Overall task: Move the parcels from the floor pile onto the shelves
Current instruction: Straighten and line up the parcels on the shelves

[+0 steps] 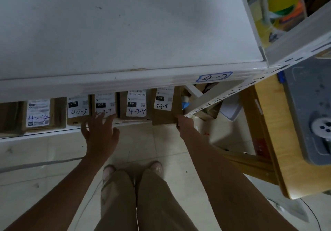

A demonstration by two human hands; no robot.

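Gripping the bottom-right corner of the parcel marked 4-3-8 [163, 118], the right hand [185, 124] is holding it at the front edge of the lower shelf [44, 134], at the right end of a row of labelled parcels. The left hand [100, 132], fingers spread & unclenched, is touching the parcel marked 4-3-7 [105, 103], btwn parcel 4-3-5 [78, 108] & parcel 4-3-4 [136, 106]. The white upper shelf [125, 33] is overhanging the row; a wooden worktop [268, 123] w/ a grey basin [304, 96] is standing to the right.

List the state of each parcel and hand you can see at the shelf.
Brown cardboard parcel marked 4-3-8: partly shelved, sticking out, gripped.
Brown cardboard parcel marked 4-3-7: on shelf, touched by fingertips.
Left hand: open, fingers spread.
Right hand: grips parcel 4-3-8.
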